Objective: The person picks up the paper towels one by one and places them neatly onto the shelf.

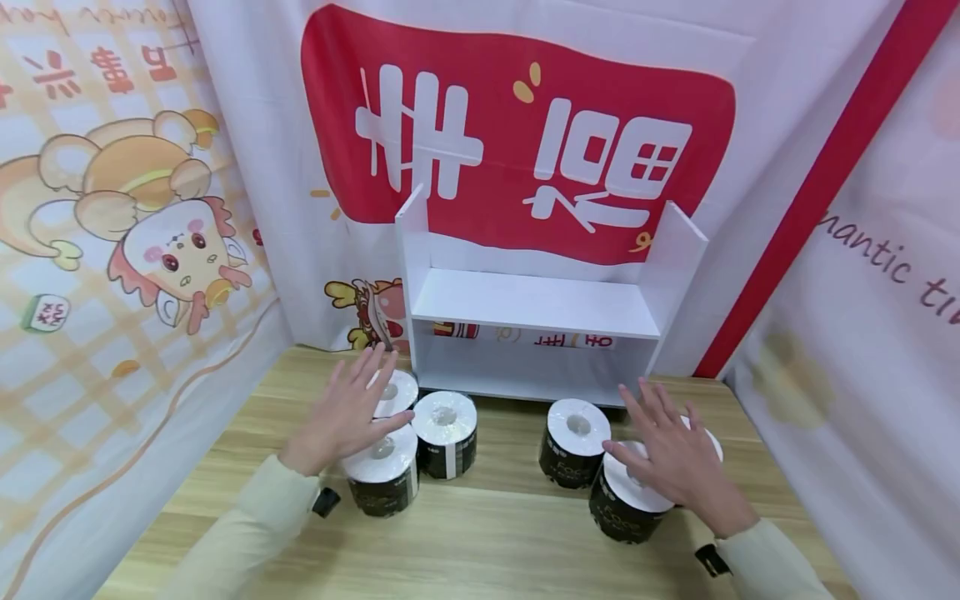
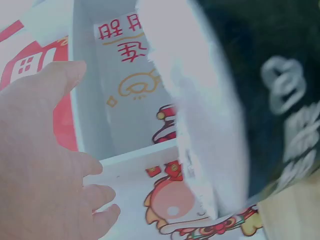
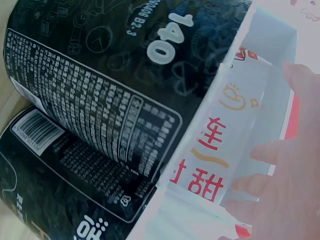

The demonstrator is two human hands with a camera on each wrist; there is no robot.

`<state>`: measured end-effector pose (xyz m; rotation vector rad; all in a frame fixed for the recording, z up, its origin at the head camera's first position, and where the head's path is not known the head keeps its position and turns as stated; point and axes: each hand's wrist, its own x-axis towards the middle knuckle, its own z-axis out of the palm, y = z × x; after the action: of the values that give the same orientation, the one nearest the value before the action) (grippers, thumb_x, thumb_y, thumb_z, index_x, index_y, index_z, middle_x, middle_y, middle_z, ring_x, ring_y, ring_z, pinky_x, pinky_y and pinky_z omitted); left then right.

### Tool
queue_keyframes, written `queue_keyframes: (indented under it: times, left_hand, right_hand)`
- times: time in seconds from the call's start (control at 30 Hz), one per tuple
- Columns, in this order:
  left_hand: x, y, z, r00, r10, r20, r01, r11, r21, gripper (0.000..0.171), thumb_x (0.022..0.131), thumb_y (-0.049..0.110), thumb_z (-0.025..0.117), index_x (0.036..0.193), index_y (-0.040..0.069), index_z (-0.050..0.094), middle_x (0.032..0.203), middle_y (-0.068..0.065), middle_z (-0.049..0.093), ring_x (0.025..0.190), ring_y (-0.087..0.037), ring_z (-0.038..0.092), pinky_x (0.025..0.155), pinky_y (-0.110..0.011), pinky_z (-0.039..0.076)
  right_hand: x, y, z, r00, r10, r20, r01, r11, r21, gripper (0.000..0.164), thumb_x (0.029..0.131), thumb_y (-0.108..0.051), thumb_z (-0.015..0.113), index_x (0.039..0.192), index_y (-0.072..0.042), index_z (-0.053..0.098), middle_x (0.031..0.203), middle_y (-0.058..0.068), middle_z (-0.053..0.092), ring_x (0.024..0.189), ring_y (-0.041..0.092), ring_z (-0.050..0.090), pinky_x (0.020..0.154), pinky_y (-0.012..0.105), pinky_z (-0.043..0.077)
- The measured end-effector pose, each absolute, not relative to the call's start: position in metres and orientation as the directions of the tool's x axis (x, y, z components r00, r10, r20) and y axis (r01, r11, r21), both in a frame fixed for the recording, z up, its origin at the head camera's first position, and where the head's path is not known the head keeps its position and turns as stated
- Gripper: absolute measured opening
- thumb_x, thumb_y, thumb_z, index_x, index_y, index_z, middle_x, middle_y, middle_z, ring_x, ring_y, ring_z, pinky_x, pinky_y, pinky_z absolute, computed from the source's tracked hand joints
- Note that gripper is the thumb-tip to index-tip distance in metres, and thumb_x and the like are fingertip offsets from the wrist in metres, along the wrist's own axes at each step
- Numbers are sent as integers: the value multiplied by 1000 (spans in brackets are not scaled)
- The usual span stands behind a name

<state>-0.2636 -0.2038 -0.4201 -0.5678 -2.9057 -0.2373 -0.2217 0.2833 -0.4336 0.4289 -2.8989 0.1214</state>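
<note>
My left hand (image 1: pixel 347 417) hovers with spread fingers over a group of three toilet paper rolls on the left, white on top with black printed wrappers. The front left roll (image 1: pixel 381 487) lies below its wrist, the back one is partly hidden by the fingers, and the third roll (image 1: pixel 446 433) stands to the right. Over on the right, my right hand (image 1: pixel 675 458) is spread above another three rolls. There, one roll (image 1: pixel 573 446) stands left of the hand, the front roll (image 1: pixel 626 508) is partly covered, and another is mostly hidden. Neither hand grips anything.
A white two-tier shelf (image 1: pixel 536 304) stands behind the rolls at the back of the wood-grain table (image 1: pixel 495 533). Printed cloth (image 1: pixel 510 50) hangs behind it and along both sides. Small black objects (image 1: pixel 326 502) show by both wrists.
</note>
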Motion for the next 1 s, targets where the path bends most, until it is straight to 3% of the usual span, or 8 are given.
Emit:
queue_keyframes:
  times: [0.4, 0.67, 1.0]
  left_hand:
    - [-270, -208, -366, -891, 398, 219, 407, 913, -1, 104, 100, 70, 51, 168, -1, 14, 178, -21, 9, 165, -42, 12, 133, -65, 12]
    - [-271, -205, -316, -889, 396, 230, 399, 916, -38, 107, 99, 66, 56, 169, 1, 9, 178, -20, 8, 166, -41, 9, 133, -64, 12]
    - [-278, -197, -267, -866, 404, 294, 404, 912, -61, 107, 98, 60, 62, 168, -2, 9, 178, -21, 10, 166, -41, 8, 135, -59, 14]
  right_hand:
    - [-214, 289, -417, -919, -326, 223, -343, 938, -41, 87, 102, -67, 54, 166, -12, 33, 172, 22, 29, 157, 49, 29, 120, 78, 28]
    - [-216, 294, -404, -856, -413, 311, -427, 904, 24, 77, 97, -55, 70, 155, -7, 50, 158, 26, 52, 136, 51, 59, 100, 70, 54]
    - [-214, 302, -382, -825, -455, 335, -493, 869, -34, 75, 86, -40, 87, 146, -4, 60, 140, 23, 67, 121, 45, 69, 92, 62, 61]
